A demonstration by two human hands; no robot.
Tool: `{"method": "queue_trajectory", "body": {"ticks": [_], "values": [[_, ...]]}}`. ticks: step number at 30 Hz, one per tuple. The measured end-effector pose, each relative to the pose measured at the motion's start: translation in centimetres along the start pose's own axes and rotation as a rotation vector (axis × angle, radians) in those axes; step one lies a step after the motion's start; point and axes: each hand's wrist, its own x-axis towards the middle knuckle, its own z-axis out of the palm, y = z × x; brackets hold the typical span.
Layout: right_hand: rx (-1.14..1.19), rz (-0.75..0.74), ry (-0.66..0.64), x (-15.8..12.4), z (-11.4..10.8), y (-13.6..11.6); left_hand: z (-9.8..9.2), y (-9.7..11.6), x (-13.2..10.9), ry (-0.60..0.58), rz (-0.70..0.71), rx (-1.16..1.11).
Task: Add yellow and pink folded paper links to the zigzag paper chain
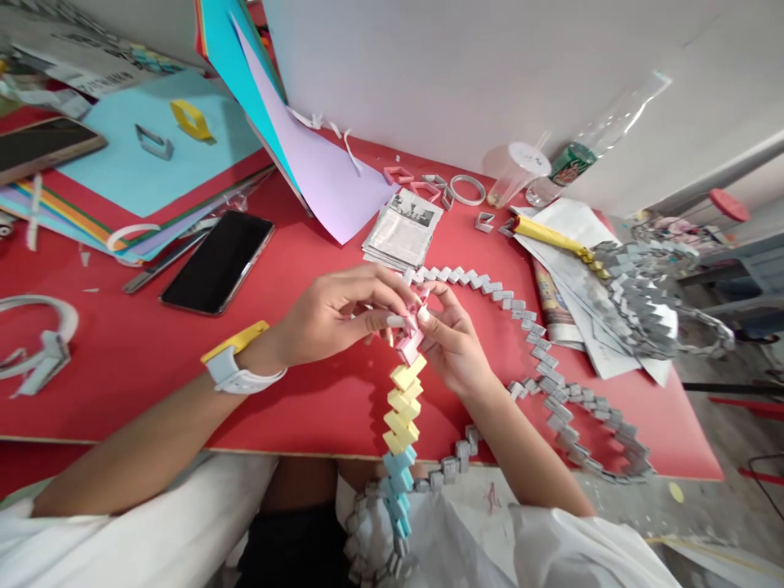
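My left hand [340,314] and my right hand [454,339] meet above the red table [153,351], both pinched on the top end of a folded paper chain [404,408]. The chain's links run pink at the top, then yellow, then light blue, and it hangs down toward my lap. A long grey newspaper chain [539,343] joins at my fingertips and loops across the table to the right. My left wrist wears a white watch [236,367] with a yellow band.
A black phone [217,261] lies left of my hands, a pen beside it. Coloured paper sheets [153,163] are stacked at the back left. Newspaper pieces [403,229], loose folded links, a plastic cup [514,173] and a heap of grey chain [643,302] sit at the back right.
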Motion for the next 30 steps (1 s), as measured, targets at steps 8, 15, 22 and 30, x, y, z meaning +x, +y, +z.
{"method": "queue_trajectory", "body": {"ticks": [8,15,22,30], "values": [[0.003,-0.006,-0.019,0.10,0.16,-0.03,0.74,0.53,-0.35,0.145,-0.095,0.061],[-0.004,-0.016,-0.052,0.02,0.28,-0.35,0.69,0.29,-0.39,0.154,0.090,0.404],[-0.090,-0.032,-0.015,0.13,-0.13,-0.49,1.12,0.55,-0.41,0.101,0.205,0.555],[-0.199,-0.175,0.077,0.23,0.34,0.41,0.90,0.66,-0.11,0.023,0.029,0.444]]}}
